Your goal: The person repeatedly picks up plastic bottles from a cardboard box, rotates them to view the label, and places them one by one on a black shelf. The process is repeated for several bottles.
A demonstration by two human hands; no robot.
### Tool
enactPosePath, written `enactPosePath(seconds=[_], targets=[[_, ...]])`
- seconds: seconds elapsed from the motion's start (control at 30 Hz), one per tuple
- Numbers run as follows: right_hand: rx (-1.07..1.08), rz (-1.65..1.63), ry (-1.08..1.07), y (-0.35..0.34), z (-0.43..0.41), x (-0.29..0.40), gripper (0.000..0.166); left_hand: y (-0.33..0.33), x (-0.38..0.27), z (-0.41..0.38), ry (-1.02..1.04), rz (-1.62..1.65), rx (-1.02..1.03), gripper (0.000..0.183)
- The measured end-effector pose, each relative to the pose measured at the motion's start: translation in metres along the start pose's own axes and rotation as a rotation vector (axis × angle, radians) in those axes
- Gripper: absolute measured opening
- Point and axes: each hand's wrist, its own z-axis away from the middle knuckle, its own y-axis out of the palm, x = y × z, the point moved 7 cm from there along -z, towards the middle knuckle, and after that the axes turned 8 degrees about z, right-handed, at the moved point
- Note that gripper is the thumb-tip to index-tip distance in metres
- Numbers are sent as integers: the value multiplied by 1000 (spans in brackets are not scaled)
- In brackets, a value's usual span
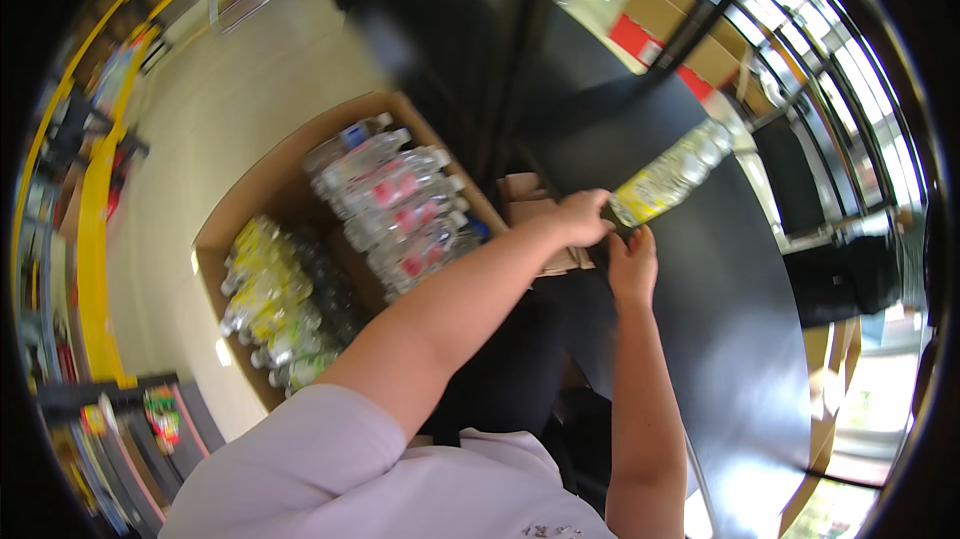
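Observation:
A clear plastic bottle with a yellow-patterned label [667, 175] slants over the black tabletop [697, 284], its near end beside both hands. My left hand [586, 216] has its fingertips at that end; whether they grip it is unclear. Just below, my right hand [634, 261] points its thumb and a finger up towards the same end, with a dark gap between the hands. A large open cardboard box [244, 183] stands to the left. Inside lie clear bottles with pink-red labels [397, 190], yellow-labelled bottles [266, 276] and dark ones [322, 269].
Folded brown cardboard [525, 194] lies by the table's near edge, beyond my left forearm. A dark upright post [517, 51] rises behind the box. Yellow shelf framing [94, 261] runs along the far left. A black chair [787, 171] stands past the table on the right.

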Motion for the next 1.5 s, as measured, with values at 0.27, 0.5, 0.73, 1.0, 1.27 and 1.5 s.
enactPosePath(seconds=[0.27, 0.5, 0.73, 1.0, 1.27, 1.5], targets=[[339, 194, -25, 55, 47, 39, 46, -28, 42, 74, -282, -236, 68, 37], [920, 178, -295, 145, 120, 88, 40, -105, 97, 202, -110, -488, 161, 28], [1165, 225, -498, 201, 170, 138, 42, -219, 163, 362, -367, -249, -251, 29], [1245, 426, -748, 272, 226, 200, 38, -293, 177, 462, -359, -569, -772, 29], [1348, 319, -841, 343, 289, 240, 42, -305, 214, 494, -655, -667, -702, 78], [1412, 339, -792, 385, 310, 248, 56, -312, 228, 492, -644, -667, -611, 81]])
